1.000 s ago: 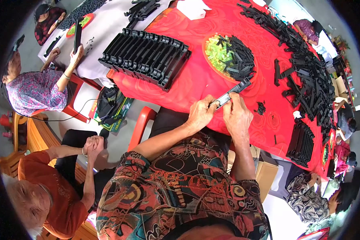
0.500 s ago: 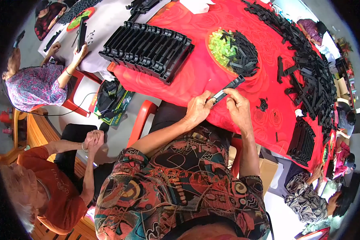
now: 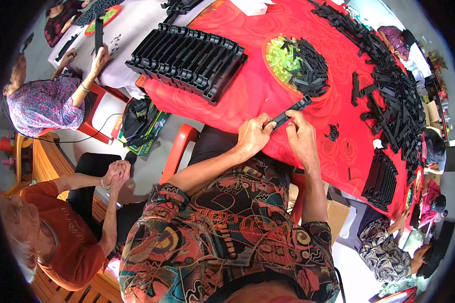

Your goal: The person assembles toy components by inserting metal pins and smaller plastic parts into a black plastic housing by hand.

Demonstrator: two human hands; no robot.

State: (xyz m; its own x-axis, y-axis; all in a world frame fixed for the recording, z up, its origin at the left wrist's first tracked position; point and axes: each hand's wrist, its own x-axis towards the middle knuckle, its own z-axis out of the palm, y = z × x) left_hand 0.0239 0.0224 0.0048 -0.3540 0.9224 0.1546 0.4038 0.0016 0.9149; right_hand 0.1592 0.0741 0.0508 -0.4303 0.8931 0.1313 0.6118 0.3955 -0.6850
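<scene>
Between my two hands is a long black plastic strip [image 3: 293,111], slanting up to the right above the near edge of the red table. My left hand [image 3: 255,135] pinches its lower end. The fingers of my right hand [image 3: 302,134] close on it near the middle. Just beyond its far end sits an orange-rimmed bowl [image 3: 330,91], holding yellow-green pieces [image 3: 283,54] on the left and small black pieces [image 3: 311,68] on the right. A stacked row of black plastic strips [image 3: 187,60] lies left of the bowl.
A big heap of black parts [image 3: 397,106] runs along the table's right side, with another stacked row [image 3: 380,181] near it. Small black bits [image 3: 332,132] lie right of my hands. People sit at left [image 3: 45,108], lower left [image 3: 71,222] and right [image 3: 389,247]. A red chair [image 3: 179,149] stands beside me.
The pale strip seen on the black piece near my fingers no longer shows. My hands stay nearly in place. At the left, the co-worker's raised black part has shifted slightly.
</scene>
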